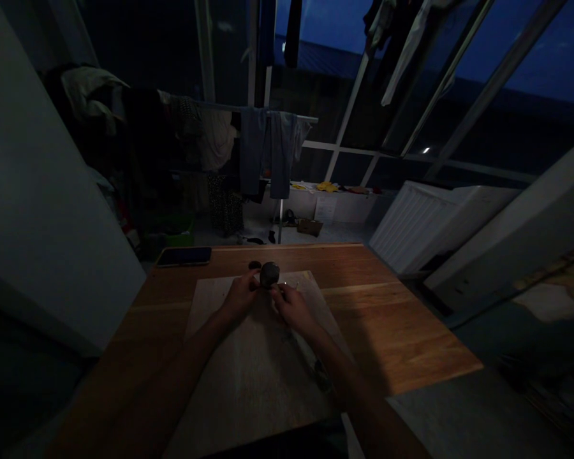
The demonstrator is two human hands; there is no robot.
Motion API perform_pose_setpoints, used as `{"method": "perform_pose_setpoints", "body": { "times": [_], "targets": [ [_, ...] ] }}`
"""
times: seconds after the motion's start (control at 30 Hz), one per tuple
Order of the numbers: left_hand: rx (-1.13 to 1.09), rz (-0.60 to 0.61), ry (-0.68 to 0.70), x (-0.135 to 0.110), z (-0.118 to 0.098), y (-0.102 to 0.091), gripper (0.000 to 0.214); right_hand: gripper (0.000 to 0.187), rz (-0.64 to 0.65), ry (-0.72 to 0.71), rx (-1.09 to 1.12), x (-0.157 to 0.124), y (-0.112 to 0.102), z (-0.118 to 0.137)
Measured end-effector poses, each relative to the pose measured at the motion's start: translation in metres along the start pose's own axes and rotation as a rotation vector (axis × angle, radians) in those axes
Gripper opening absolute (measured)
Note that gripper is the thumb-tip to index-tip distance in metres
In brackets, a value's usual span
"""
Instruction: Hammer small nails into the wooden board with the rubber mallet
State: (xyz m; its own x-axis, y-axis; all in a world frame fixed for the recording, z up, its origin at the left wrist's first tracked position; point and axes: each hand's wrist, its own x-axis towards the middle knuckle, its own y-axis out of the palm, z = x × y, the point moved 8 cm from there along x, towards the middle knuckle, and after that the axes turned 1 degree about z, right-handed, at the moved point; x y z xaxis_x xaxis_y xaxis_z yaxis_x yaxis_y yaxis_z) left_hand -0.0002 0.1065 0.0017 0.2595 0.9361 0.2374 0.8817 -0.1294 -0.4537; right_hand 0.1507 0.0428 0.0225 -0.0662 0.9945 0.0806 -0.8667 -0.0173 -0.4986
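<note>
A dark grey ball (pixel 269 274), perhaps of clay, is at the far end of a pale board (pixel 249 357) on the wooden table. My left hand (pixel 242 293) is closed, with its fingertips at the ball's lower left side. From the lower right, my right hand (pixel 289 304) pinches at the same ball. Dim light hides the exact contact of the fingers. Just behind my left fingertips lies a small dark flat round piece (pixel 254 265). Beneath my right forearm, a thin object on the board is too dark to make out.
A phone (pixel 184 256) lies at the far left corner of the wooden table (pixel 382 319). Beyond the table stands a drying rack with hanging clothes (pixel 280 153). A white ribbed panel (pixel 416 223) leans at the right, and a white surface rises at the left.
</note>
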Motion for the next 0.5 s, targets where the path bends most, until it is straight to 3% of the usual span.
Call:
{"method": "perform_pose_setpoints", "body": {
  "times": [0.3, 0.43, 0.5],
  "targets": [
    [-0.011, 0.023, 0.016, -0.002, -0.002, 0.003, 0.051, 0.047, 0.002, -0.006, 0.043, 0.001, -0.003, -0.006],
    [0.063, -0.005, 0.047, -0.006, -0.007, 0.002, 0.052, 0.052, -0.014, 0.042, 0.099, -0.011, -0.020, -0.017],
    [0.176, -0.070, 0.132, -0.010, -0.022, -0.003, 0.050, 0.054, -0.016, 0.071, 0.105, -0.021, -0.032, -0.026]
  ]
}}
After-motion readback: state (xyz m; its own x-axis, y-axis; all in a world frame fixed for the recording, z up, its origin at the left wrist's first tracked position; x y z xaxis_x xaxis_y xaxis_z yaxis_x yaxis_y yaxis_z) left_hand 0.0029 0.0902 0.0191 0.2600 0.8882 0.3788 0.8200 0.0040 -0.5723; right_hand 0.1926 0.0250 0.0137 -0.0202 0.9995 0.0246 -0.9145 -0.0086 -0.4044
